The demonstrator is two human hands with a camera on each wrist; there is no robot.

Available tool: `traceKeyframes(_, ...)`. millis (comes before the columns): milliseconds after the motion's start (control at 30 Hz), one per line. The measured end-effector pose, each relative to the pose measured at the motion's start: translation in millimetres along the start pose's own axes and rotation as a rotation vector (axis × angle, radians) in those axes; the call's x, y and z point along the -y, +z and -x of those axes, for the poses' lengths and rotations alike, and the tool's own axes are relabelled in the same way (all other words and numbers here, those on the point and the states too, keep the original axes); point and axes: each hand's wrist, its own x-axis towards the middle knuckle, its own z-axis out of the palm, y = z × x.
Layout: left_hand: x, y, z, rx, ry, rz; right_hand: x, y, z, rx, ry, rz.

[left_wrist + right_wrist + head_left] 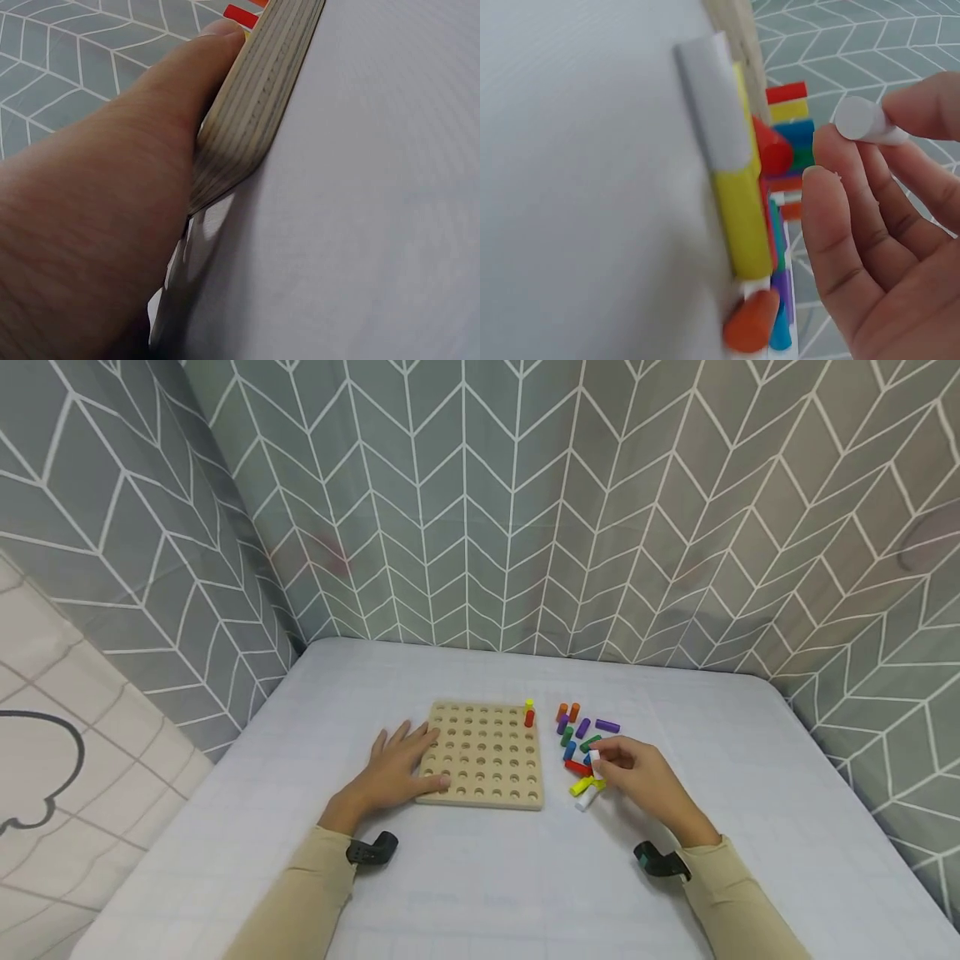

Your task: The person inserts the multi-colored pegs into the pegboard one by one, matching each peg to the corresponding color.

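Observation:
A square wooden pegboard (480,756) with rows of round holes lies on the table. In its far right corner stand a yellow peg (529,704) and a red peg (529,718). My left hand (397,768) rests spread on the board's left edge, thumb over the near holes; the left wrist view shows that thumb against the board's layered side (259,90). Between thumb and fingertips my right hand (637,777) pinches a white peg (866,120), raised above a loose pile of coloured pegs. Another white peg (587,798) lies at the pile's near end.
Right of the board, several loose pegs lie scattered, including purple (607,726), orange (575,712), blue (569,751), red (577,768) and yellow (581,786). A white cloth covers the table (480,877). Patterned curtains (495,510) hang behind it.

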Motion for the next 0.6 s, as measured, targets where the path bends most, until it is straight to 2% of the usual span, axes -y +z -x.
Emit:
traceKeyframes(100, -0.1, -1.7, 0.8, 0.004, 0.001, 0.002, 5, 6, -9.5, 0.006, 0.031, -0.088)
traceKeyframes(233, -0.6, -3.1, 1.4, 0.003, -0.001, 0.009, 11, 15, -22.1, 0.016, 0.034, -0.182)
traceKeyframes(600, -1.0, -1.3, 1.7, 0.004, -0.010, 0.001, 25, 30, -49.0, -0.006, 0.022, -0.288)
